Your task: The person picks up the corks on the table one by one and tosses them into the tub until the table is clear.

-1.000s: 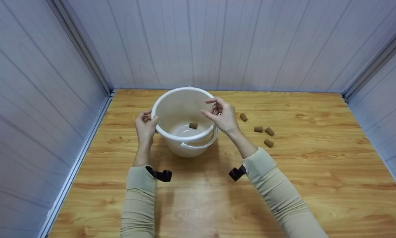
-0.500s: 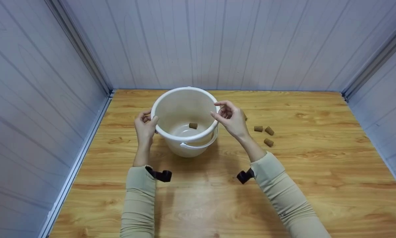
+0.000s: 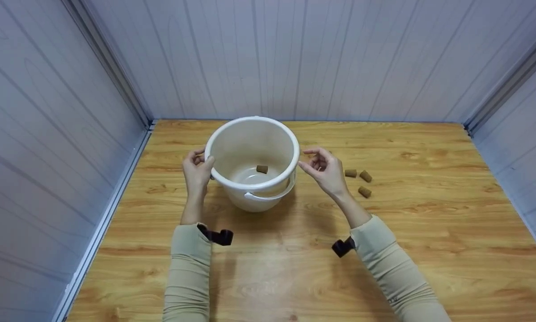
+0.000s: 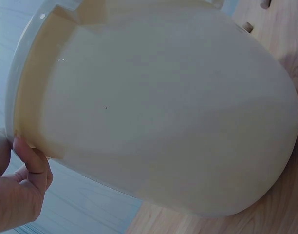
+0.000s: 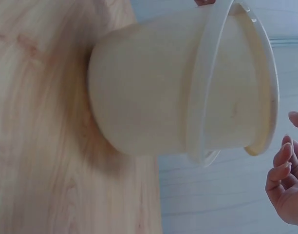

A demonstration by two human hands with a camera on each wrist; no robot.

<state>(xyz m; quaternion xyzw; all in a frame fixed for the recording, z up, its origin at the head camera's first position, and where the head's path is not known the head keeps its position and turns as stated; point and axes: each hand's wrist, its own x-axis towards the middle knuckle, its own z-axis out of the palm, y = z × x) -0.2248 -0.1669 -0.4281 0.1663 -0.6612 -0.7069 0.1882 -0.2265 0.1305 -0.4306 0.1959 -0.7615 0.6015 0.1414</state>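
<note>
A white plastic bucket (image 3: pixel 254 199) stands upright on the wooden table, its handle hanging down on the near side. My left hand (image 3: pixel 197 173) pinches the bucket's rim at the left, thumb on top; the left wrist view also has this hand (image 4: pixel 25 178) at the rim. Inside on the bottom lies one brown tapered cork (image 3: pixel 262 169). To the right of the rim my right hand (image 3: pixel 328 172) hovers, fingers loosely bent with nothing between them. The right wrist view has that hand (image 5: pixel 290 187) apart from the bucket (image 5: pixel 144 87).
Three corks lie on the table right of my right hand: one cork (image 3: pixel 350 173) closest to it, a second cork (image 3: pixel 365 176) and a nearer cork (image 3: pixel 365 192). Pale panel walls (image 3: pixel 272 62) enclose the table (image 3: pixel 428 214) at the back and sides.
My right hand has moved from over the bucket's opening out past the rim to the right, and now covers one of the corks on the table. The left hand stays at the rim.
</note>
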